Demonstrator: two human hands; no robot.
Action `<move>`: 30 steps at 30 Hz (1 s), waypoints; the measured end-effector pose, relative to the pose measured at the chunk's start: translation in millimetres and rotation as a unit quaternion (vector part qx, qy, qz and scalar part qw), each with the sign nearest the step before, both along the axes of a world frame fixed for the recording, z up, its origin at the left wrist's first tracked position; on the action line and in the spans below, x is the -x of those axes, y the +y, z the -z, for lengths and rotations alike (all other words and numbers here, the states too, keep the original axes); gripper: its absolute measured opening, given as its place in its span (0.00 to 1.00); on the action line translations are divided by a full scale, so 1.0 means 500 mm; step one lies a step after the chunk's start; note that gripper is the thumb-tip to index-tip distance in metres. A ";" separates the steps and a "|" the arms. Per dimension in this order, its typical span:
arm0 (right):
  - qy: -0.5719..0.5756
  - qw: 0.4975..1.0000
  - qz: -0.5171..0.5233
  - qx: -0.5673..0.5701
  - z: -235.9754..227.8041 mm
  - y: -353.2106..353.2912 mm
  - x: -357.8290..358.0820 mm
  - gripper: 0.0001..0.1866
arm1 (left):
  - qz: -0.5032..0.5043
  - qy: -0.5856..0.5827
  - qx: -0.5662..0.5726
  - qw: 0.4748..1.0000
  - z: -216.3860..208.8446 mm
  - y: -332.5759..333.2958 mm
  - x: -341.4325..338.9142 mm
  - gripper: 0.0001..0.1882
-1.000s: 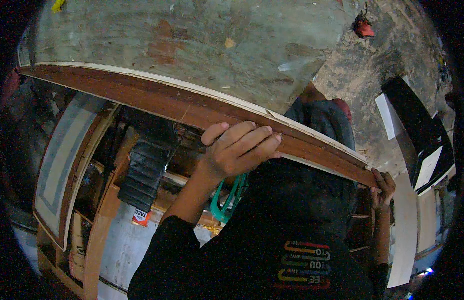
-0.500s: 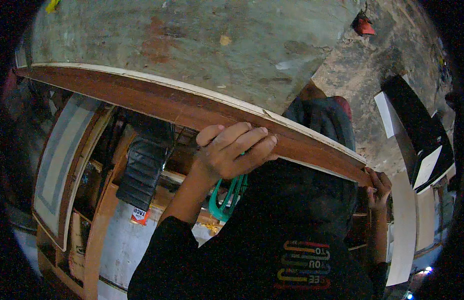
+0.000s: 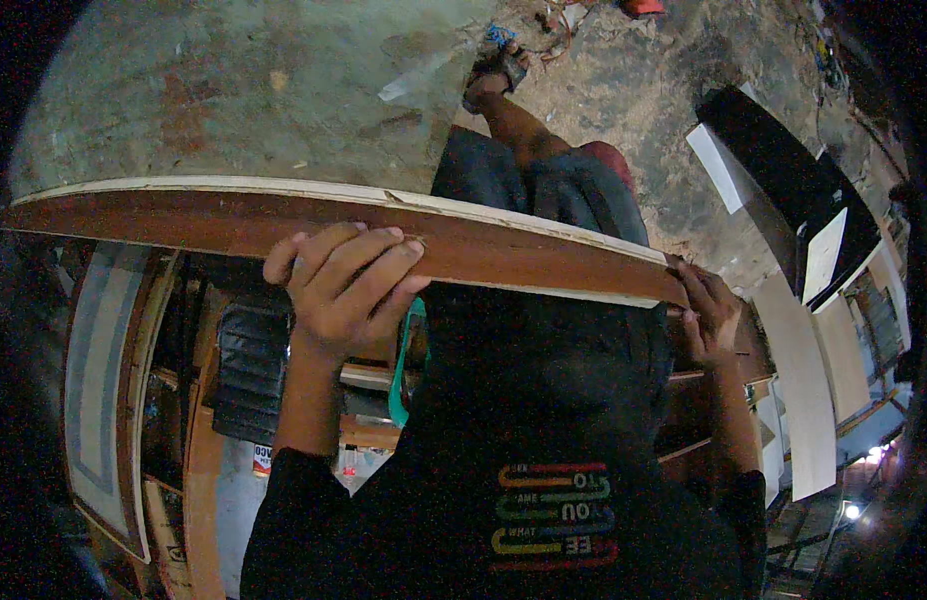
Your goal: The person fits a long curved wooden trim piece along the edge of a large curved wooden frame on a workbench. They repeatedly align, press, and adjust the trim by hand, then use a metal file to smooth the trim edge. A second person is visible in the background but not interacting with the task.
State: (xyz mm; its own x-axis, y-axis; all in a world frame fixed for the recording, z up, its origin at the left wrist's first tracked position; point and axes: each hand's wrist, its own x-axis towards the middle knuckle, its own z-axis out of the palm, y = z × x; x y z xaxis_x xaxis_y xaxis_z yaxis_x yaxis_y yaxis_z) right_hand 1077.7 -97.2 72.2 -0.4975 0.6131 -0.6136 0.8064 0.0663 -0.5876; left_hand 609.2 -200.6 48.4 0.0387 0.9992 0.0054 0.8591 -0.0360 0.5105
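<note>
Board point(image 3: 543, 258) partly hidden; red item point(image 3: 641, 7) cropped, kind uncertain.

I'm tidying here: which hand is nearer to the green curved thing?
Left. The left hand, on the brown board, is just above the green curved thing in the picture; the right hand is farther right, at the board's right end.

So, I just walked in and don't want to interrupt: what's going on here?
A person in a black shirt is holding a long brown board with pale edges crosswise in front of them. The left grip is near its middle, on the near edge; the right grip is at its right end. A worn greenish surface lies beyond; whether the board touches it isn't clear.
</note>
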 end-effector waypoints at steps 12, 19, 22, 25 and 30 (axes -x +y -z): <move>0.004 0.994 0.015 0.105 0.009 -0.077 0.292 0.25 | 0.004 -0.068 -0.022 0.997 0.044 -0.070 -0.001 0.07; 0.217 0.954 -0.122 -0.170 -0.031 -0.068 0.267 0.35 | -0.016 -0.090 -0.072 0.993 -0.049 -0.017 -0.017 0.09; 0.230 0.937 -0.079 -0.250 -0.041 -0.055 0.291 0.28 | -0.003 -0.104 -0.060 0.993 -0.045 0.012 -0.009 0.10; 0.202 0.943 -0.034 -0.264 -0.063 -0.096 0.302 0.21 | 0.012 -0.124 -0.038 0.991 -0.036 -0.015 -0.016 0.11; 0.123 0.956 -0.095 -0.247 -0.051 -0.080 0.321 0.29 | 0.019 -0.038 -0.058 0.997 -0.043 -0.003 -0.021 0.13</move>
State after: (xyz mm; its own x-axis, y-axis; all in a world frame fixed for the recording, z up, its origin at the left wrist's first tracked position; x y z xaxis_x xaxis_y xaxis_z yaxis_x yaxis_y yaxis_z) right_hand 917.3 -137.2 97.7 -0.7205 0.6827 -0.1217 0.5937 0.5166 -0.6170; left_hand 619.8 -202.1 70.1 0.0719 0.9896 0.1248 0.8145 -0.1304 0.5653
